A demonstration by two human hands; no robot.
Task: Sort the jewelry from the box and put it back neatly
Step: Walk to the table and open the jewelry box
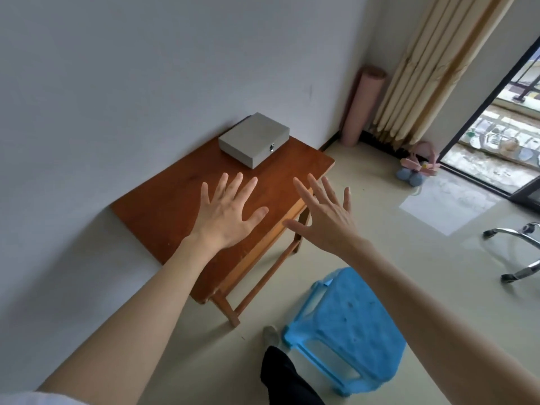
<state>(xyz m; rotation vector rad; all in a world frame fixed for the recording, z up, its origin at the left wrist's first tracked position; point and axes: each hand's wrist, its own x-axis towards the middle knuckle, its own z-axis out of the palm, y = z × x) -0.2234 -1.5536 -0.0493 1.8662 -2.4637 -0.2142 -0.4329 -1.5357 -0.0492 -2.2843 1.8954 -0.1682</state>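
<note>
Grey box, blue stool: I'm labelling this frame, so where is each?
grey box (250, 135): head view, middle of its closed lid.
blue stool (355, 320): head view, middle of its seat.

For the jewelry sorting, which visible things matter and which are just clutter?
Job: grey box, lid down, on the wooden table; left hand and right hand, both spread and holding nothing.
Lying about: blue stool, pink roll, curtain, floor toys, chair base.
</note>
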